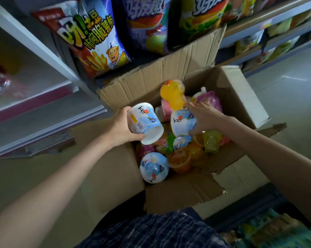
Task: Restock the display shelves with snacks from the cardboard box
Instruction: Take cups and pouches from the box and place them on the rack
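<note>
An open cardboard box [231, 97] stands on the floor below me, filled with several jelly cups and pouches. My left hand [119, 128] grips a white and blue blueberry cup [144, 122], held tilted above the box's left edge. My right hand [203, 117] reaches into the box, its fingers curled round a second white and blue cup [181, 123]. A yellow jelly cup [172, 93] lies just behind that hand. A third blueberry cup [153, 167] lies lid-up near the front of the box. A pink spouted pouch [211, 99] sits at the back right.
Large chip bags [95, 42] stand on the shelf right behind the box. More shelves [269, 18] with packets run off to the right. A glass-fronted case [34, 97] is at the left. Packaged goods [269, 233] lie at the bottom right, by my checked garment.
</note>
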Demonstrator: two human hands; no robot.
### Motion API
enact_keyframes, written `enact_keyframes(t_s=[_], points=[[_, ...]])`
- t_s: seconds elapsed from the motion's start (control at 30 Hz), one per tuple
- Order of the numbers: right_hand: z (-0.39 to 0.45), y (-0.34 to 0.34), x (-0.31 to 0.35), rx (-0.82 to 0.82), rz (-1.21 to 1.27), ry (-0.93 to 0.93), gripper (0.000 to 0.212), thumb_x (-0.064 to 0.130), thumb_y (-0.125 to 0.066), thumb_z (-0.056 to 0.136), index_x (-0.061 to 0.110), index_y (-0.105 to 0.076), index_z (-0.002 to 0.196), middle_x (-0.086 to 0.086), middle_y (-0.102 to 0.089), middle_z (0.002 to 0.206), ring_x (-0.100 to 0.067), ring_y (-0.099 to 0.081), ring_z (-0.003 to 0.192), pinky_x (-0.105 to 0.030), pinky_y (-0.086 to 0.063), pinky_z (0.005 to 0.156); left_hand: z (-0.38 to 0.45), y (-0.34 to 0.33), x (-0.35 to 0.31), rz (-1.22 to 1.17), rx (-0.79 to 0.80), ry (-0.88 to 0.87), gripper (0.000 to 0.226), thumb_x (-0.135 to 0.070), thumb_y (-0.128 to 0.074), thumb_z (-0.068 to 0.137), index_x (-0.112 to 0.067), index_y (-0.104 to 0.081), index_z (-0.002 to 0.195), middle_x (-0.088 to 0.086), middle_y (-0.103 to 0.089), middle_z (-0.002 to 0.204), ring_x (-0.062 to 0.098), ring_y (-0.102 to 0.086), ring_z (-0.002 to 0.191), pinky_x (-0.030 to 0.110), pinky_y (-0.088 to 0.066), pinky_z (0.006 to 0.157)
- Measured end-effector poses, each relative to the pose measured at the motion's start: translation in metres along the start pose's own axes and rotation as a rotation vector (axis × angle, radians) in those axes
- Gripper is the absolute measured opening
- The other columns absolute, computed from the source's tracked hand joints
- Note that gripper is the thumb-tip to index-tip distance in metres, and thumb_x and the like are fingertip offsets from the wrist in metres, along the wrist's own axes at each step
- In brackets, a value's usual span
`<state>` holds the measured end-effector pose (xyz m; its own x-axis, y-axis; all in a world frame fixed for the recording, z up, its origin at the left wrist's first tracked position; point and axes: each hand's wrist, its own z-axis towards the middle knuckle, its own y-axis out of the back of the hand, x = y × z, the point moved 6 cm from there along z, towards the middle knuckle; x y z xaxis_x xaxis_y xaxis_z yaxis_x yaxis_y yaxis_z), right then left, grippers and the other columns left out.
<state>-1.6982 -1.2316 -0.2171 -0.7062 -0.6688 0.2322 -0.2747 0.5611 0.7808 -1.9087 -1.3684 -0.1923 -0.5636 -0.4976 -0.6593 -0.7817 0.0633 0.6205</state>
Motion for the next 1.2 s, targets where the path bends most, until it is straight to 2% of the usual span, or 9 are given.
enact_keyframes(t_s=[0.1, 0.27, 0.47, 0.6, 0.77, 0.87, 0.97, 1.07, 1.2], points=[[-0.007, 0.011, 0.027, 0.063, 0.096, 0.059, 0.098, 0.037, -0.082, 0.066, 0.015, -0.025, 0.142, -0.011, -0.042, 0.140, -0.027, -0.040, 0.126, -0.037, -0.035, 0.102, -0.006, 0.010, -0.001, 0.085, 0.000, -0.037, 0.093, -0.024, -0.086, 0.056, -0.009, -0.034, 0.131, 0.001, -0.037, 0.118, 0.012, -0.038, 0.106, 0.021, -0.031, 0.085], [-0.029, 0.050, 0.065, -0.075, 0.290, 0.055, 0.093, 0.033, -0.082, 0.067, 0.024, -0.027, 0.140, -0.003, -0.050, 0.127, -0.016, -0.048, 0.109, -0.026, -0.039, 0.085, -0.038, 0.047, 0.005, 0.148, -0.032, -0.109, 0.098, -0.034, -0.086, 0.053, -0.014, -0.033, 0.133, 0.001, -0.038, 0.123, 0.018, -0.038, 0.117, 0.024, -0.031, 0.088], [-0.073, 0.113, 0.137, -0.406, 1.034, 0.099, 0.084, 0.012, -0.072, 0.078, 0.025, -0.022, 0.144, -0.001, -0.043, 0.135, -0.018, -0.052, 0.116, -0.027, -0.053, 0.084, -0.117, 0.151, 0.003, 0.009, -0.282, -0.368, 0.097, -0.058, -0.066, 0.044, -0.018, -0.038, 0.128, -0.006, -0.038, 0.114, -0.007, -0.034, 0.097, -0.006, -0.025, 0.079], [-0.095, 0.142, 0.230, -0.441, 1.387, 0.282, 0.098, 0.021, -0.082, 0.066, 0.028, -0.022, 0.144, -0.006, -0.051, 0.129, -0.018, -0.063, 0.101, -0.024, -0.055, 0.067, -0.164, 0.238, 0.021, -0.011, -0.457, -0.502, 0.101, -0.055, -0.070, 0.046, -0.010, -0.038, 0.130, 0.000, -0.041, 0.117, 0.004, -0.043, 0.103, 0.002, -0.032, 0.089], [-0.097, 0.172, 0.340, -0.565, 1.381, 0.366, 0.108, 0.031, -0.087, 0.052, 0.027, -0.025, 0.140, -0.009, -0.062, 0.117, -0.029, -0.064, 0.103, -0.042, -0.055, 0.081, -0.224, 0.340, 0.048, -0.036, -0.661, -0.595, 0.100, -0.047, -0.076, 0.048, -0.006, -0.038, 0.130, 0.001, -0.039, 0.117, 0.005, -0.045, 0.105, 0.003, -0.035, 0.090], [-0.096, 0.195, 0.389, -0.670, 1.230, 0.359, 0.090, 0.018, -0.081, 0.071, 0.027, -0.022, 0.139, -0.002, -0.066, 0.106, -0.018, -0.068, 0.094, -0.032, -0.057, 0.078, -0.246, 0.386, 0.062, 0.030, -0.763, -0.594, 0.094, -0.019, -0.087, 0.055, -0.003, -0.035, 0.132, 0.004, -0.036, 0.115, 0.000, -0.036, 0.102, 0.002, -0.033, 0.085], [-0.086, 0.219, 0.429, -0.750, 1.112, 0.389, 0.081, 0.010, -0.076, 0.075, 0.029, -0.022, 0.133, -0.004, -0.062, 0.111, -0.007, -0.067, 0.091, -0.023, -0.057, 0.073, -0.252, 0.423, 0.082, 0.075, -0.877, -0.573, 0.091, -0.018, -0.086, 0.057, -0.002, -0.035, 0.131, 0.008, -0.036, 0.115, 0.013, -0.038, 0.106, 0.026, -0.043, 0.087], [-0.072, 0.235, 0.467, -0.815, 0.985, 0.420, 0.090, 0.028, -0.084, 0.066, 0.031, -0.023, 0.133, -0.007, -0.050, 0.131, -0.018, -0.058, 0.113, -0.035, -0.053, 0.091, -0.250, 0.455, 0.107, 0.152, -0.986, -0.501, 0.087, -0.019, -0.086, 0.057, 0.000, -0.037, 0.126, 0.018, -0.040, 0.116, 0.029, -0.040, 0.108, 0.037, -0.043, 0.089], [-0.048, 0.259, 0.502, -0.872, 0.934, 0.438, 0.096, 0.054, -0.082, 0.051, 0.049, -0.021, 0.125, -0.005, -0.043, 0.139, -0.022, -0.051, 0.122, -0.047, -0.047, 0.098, -0.242, 0.487, 0.125, 0.308, -1.051, -0.431, 0.088, -0.018, -0.086, 0.056, -0.001, -0.038, 0.128, 0.020, -0.041, 0.122, 0.033, -0.034, 0.113, 0.034, -0.030, 0.092]])
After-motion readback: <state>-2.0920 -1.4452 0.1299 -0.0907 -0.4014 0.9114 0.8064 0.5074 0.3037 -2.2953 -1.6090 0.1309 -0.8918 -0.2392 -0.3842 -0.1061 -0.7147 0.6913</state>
